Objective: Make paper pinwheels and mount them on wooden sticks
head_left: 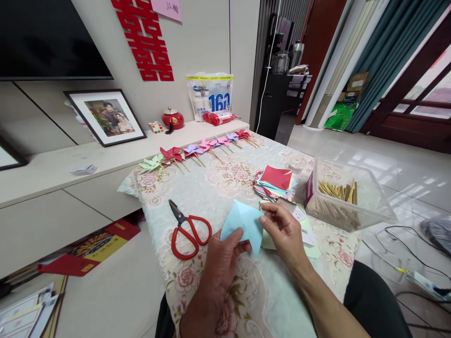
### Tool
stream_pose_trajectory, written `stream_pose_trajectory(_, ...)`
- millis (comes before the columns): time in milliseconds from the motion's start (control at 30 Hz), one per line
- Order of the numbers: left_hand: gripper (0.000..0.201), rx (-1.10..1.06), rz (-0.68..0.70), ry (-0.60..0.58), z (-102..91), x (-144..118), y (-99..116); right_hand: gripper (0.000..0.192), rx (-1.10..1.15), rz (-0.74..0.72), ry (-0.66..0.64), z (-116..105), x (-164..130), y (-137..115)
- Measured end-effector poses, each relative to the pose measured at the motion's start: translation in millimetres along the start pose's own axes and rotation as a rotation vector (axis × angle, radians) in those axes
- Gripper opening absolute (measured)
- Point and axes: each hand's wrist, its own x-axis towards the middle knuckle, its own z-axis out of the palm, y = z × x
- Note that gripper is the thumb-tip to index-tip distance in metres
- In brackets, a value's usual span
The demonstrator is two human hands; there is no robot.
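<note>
Between both hands (253, 244), blue paper (243, 224), pinched

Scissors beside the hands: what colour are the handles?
Red handles on the scissors, seen in the head view.

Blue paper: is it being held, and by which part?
Yes. Both hands hold the folded blue paper: the left hand pinches its lower edge, the right hand grips its right corner, just above the table.
</note>
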Motion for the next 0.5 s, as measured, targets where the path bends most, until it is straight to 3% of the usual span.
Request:
stream_pose_trajectory(133,0.032,0.031,-0.059,-0.084,-6.2,-6,8,0.045,0.129,0.098,-0.035,-3,4,4)
stream_pose_trajectory(300,0.028,0.182,-0.047,-0.144,-10.2,-14,19,0.066,0.391,0.33,-0.239,-3,6,0)
stream_pose_trajectory(500,0.024,0.431,-0.02,-0.182,-15.4,-9,22,0.079,0.506,0.517,-0.406,-5,6,-9)
